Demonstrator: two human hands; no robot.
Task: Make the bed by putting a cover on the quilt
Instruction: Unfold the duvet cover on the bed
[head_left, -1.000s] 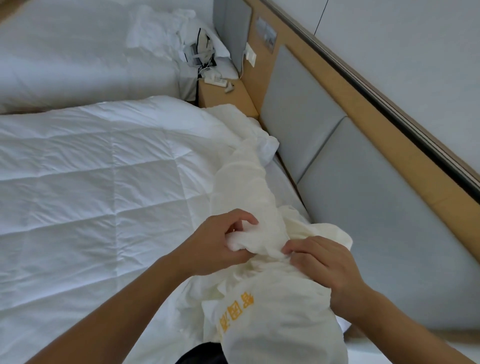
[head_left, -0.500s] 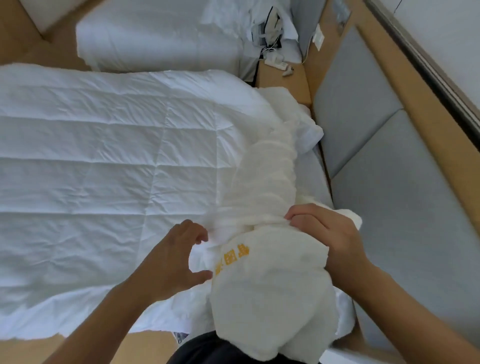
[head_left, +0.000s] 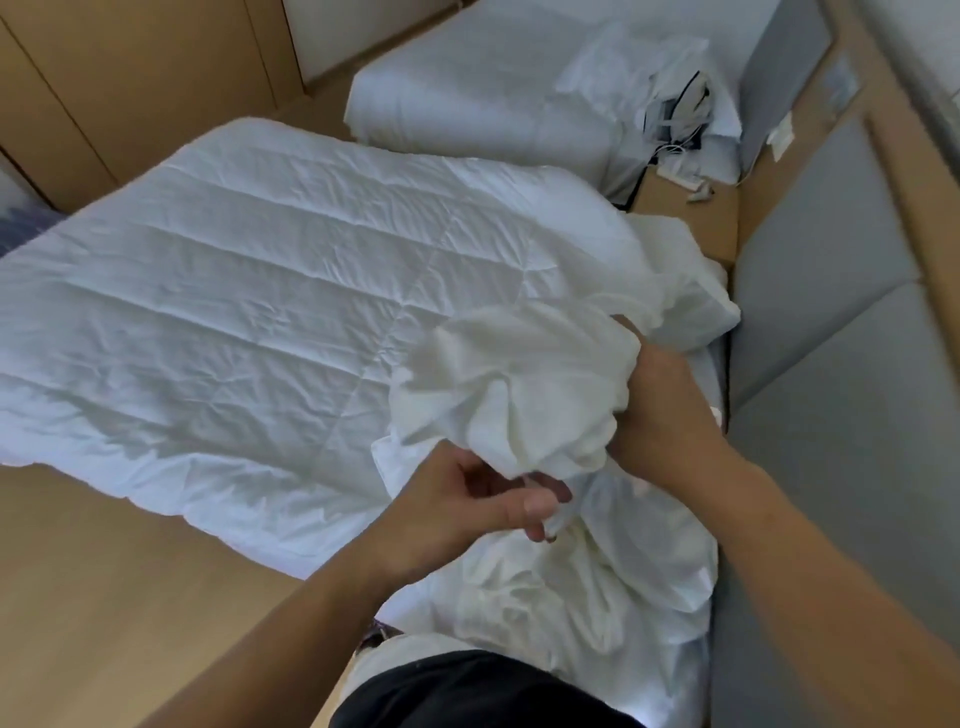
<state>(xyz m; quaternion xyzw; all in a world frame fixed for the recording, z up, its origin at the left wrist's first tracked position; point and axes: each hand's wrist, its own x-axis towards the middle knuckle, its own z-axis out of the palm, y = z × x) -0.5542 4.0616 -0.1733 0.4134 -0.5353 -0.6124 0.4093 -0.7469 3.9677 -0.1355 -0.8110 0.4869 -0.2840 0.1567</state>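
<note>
The quilt (head_left: 260, 322) lies spread flat across the bed, stitched in long channels. Its near edge droops over the bed's side onto the wooden floor (head_left: 104, 597), which runs in a broad band along that edge and up to the wood-panelled wall (head_left: 130, 78) at the far left. On the right the room is tighter: grey padded headboard panels (head_left: 831, 415) stand just beside the hands, with only a thin strip of mattress showing between the fabric and the padding. Beyond the quilt's far corner a small nightstand (head_left: 685, 213) sits between this bed and a second bed (head_left: 467, 104), which carries a heap of white linen and some cables. The cover (head_left: 519, 384), cream-white and heavily bunched, is at the head end of the bed on the quilt's right side, part raised in a ball between the hands and part piled below against the person's dark clothing. The left hand (head_left: 467, 509) reaches in from lower left, palm turned inward, its grip narrow: thumb and curled fingers pinch a fold of the cover under the ball. The right hand (head_left: 660, 400) comes from lower right with its back to the camera, wrist bent, fingers curled into the ball and largely buried in cloth, its grip holding the cover up off the bed.
</note>
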